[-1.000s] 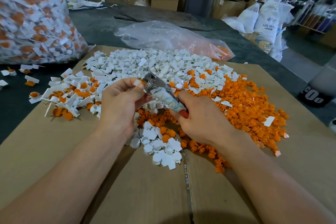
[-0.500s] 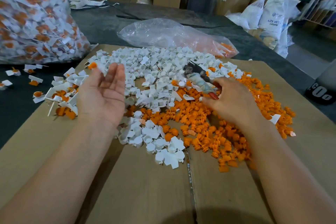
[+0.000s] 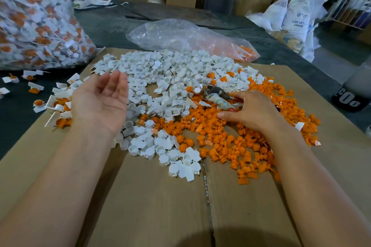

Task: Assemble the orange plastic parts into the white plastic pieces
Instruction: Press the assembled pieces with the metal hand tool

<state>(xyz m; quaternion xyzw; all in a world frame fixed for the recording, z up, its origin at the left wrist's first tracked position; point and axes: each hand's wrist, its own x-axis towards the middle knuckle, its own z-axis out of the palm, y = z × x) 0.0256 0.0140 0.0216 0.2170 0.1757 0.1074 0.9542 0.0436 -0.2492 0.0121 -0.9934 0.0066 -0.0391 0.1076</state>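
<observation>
Cardboard sheet covers near part of dark table. White pieces heaped centre to far-left; orange parts heaped centre-right, piles mixing where they meet. L hand raised over left edge of white heap, palm up, fingers loose & spread, holding nothing. R hand low on orange heap, fingers curled round handle end of small metal tool, tool head pointing far-left. Assembled white/orange pcs lie left of L hand. Big full bag far left; clear bag far centre w/ few orange parts inside.
</observation>
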